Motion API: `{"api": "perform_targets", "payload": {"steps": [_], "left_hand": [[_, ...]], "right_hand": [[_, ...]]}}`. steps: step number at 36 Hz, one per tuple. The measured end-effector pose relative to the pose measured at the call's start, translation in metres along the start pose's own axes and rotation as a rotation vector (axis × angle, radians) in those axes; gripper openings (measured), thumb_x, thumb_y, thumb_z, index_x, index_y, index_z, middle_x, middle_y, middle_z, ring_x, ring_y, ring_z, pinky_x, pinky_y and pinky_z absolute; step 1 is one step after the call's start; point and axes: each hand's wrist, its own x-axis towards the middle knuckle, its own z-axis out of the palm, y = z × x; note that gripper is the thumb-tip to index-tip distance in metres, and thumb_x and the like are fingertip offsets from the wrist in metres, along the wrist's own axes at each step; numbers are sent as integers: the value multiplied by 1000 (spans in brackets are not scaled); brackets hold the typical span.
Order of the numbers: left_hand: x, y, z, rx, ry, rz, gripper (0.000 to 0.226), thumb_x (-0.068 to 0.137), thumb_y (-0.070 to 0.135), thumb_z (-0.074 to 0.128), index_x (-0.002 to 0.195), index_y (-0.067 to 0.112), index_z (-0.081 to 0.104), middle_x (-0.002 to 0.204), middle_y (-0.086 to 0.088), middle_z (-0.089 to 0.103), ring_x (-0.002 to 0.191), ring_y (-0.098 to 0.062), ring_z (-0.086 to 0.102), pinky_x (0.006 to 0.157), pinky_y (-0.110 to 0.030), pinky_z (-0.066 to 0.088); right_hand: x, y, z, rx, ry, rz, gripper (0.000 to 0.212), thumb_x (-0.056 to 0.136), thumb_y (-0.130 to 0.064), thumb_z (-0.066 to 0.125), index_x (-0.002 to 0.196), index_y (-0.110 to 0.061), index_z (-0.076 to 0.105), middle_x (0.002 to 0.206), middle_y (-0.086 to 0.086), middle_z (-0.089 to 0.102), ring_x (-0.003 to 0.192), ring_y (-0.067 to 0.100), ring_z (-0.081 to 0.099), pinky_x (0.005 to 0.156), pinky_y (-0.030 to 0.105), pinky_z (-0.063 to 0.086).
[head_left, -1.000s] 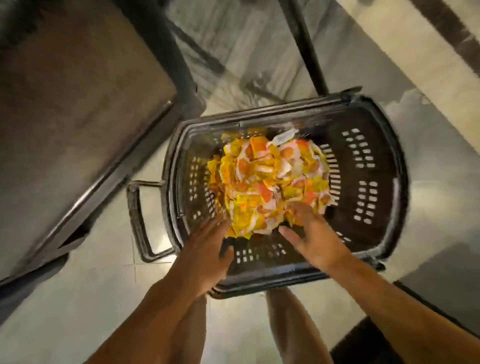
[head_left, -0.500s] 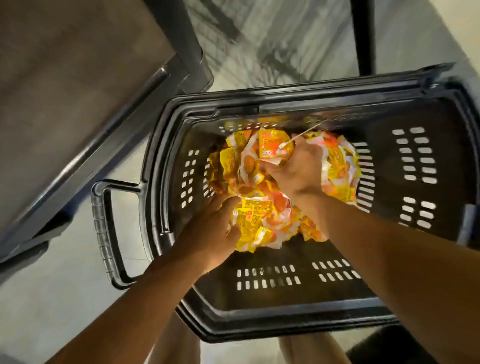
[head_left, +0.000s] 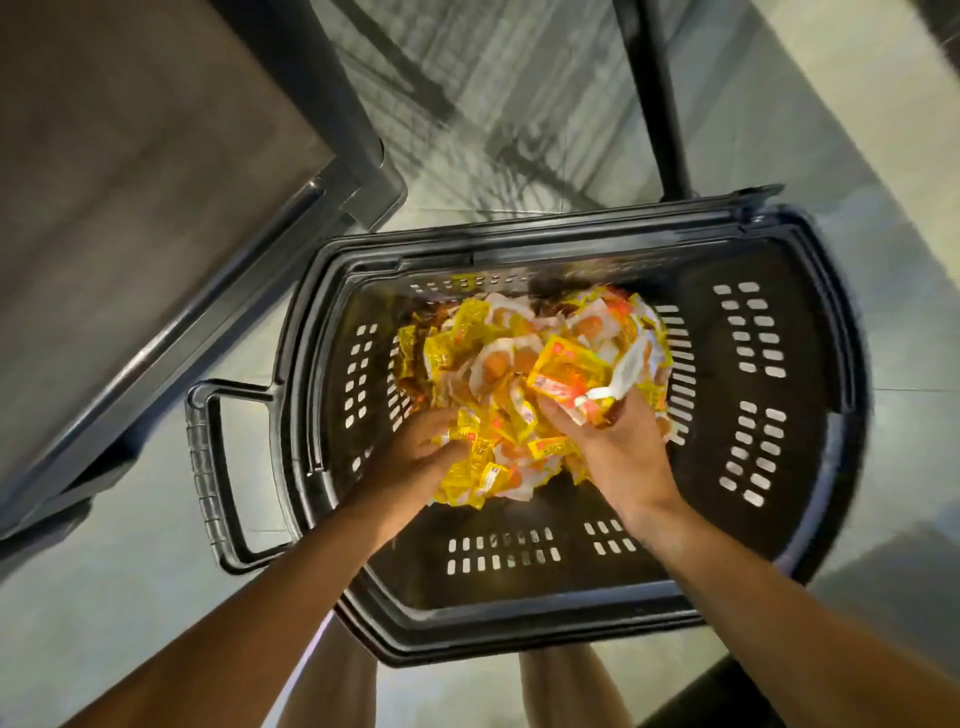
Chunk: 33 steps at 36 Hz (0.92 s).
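A black plastic basket (head_left: 769, 525) with slotted walls stands on the floor below me. In it lies a heap of small yellow, orange and white snack packets (head_left: 498, 358). My right hand (head_left: 618, 457) grips a bunch of these packets (head_left: 571, 379), lifted a little above the heap. My left hand (head_left: 415, 457) is dug into the near left edge of the heap, its fingers curled among packets and partly hidden by them.
The basket's side handle (head_left: 208, 467) sticks out to the left. A dark shelf or table edge (head_left: 171, 332) runs diagonally at the upper left. A black post (head_left: 660, 98) rises behind the basket. My bare legs (head_left: 332, 680) stand at the near rim on pale tiles.
My right hand has pulled back from the far side of the heap toward me, holding a bunch of packets. The left hand has pushed deeper into the heap. The view has moved closer.
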Motion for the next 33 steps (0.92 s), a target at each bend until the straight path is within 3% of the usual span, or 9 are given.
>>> {"api": "perform_targets", "payload": {"steps": [5, 8, 11, 15, 18, 23, 26, 30, 33], "left_hand": [[-11, 12, 7, -377, -29, -106, 49, 75, 54, 64, 121, 37, 60, 136, -1, 60, 119, -21, 61, 92, -39, 54], [-14, 12, 12, -556, -97, -172, 72, 68, 66, 66, 132, 36, 57, 134, -3, 62, 119, -26, 63, 96, -49, 54], [-13, 13, 18, -699, -302, -165, 98, 57, 76, 77, 142, 34, 51, 139, -4, 62, 126, -32, 60, 100, -57, 50], [-16, 13, 28, -665, -467, -65, 69, 82, 61, 69, 143, 32, 52, 143, -2, 59, 132, -25, 56, 103, -52, 48], [-15, 3, 29, -435, -373, -89, 61, 83, 47, 76, 138, 32, 56, 134, 1, 66, 122, -21, 64, 97, -50, 49], [-7, -15, 16, -489, -102, -103, 63, 61, 30, 91, 118, 42, 65, 118, 3, 74, 109, -20, 71, 80, -41, 58], [1, -15, 6, -470, 25, -78, 83, 53, 25, 91, 129, 37, 59, 117, 3, 74, 107, -22, 72, 78, -39, 59], [14, -13, -1, -285, 192, -71, 90, 56, 24, 95, 135, 39, 54, 127, 2, 68, 118, -27, 64, 99, -54, 51], [25, -15, 0, -152, 269, -32, 86, 66, 19, 92, 138, 39, 50, 130, 4, 64, 121, -26, 59, 101, -55, 49]], "right_hand": [[-16, -10, -26, 432, -133, 216, 70, 78, -23, 78, 143, -17, 53, 130, 5, 70, 121, 25, 66, 104, 50, 52], [-26, -11, -40, 605, -328, 227, 58, 90, -16, 70, 145, -13, 51, 136, 10, 66, 125, 27, 64, 101, 47, 54], [-36, -5, -42, 396, -388, 118, 48, 87, -19, 76, 133, -18, 63, 128, 8, 71, 119, 25, 68, 100, 41, 56], [-42, 6, -26, 84, -332, -33, 41, 76, -15, 86, 107, -40, 74, 109, -14, 77, 104, 2, 71, 84, 11, 53], [-40, 18, -16, 45, -382, -80, 45, 79, 0, 82, 113, -26, 70, 111, -9, 77, 106, 7, 71, 86, 14, 52], [-28, 31, -19, -60, -497, 1, 38, 81, -15, 86, 116, -16, 71, 113, 6, 76, 111, 19, 71, 98, 30, 56], [-13, 30, -29, -78, -477, 31, 43, 75, -22, 89, 114, -30, 71, 113, -7, 77, 110, 7, 70, 89, 17, 55], [23, 25, -42, -113, -235, 151, 66, 69, -41, 87, 127, -34, 58, 124, -16, 67, 118, 7, 63, 89, 14, 48], [56, 19, -42, -195, 32, 238, 81, 81, -39, 83, 149, -22, 43, 144, -2, 55, 124, 13, 53, 95, 26, 40]]}}
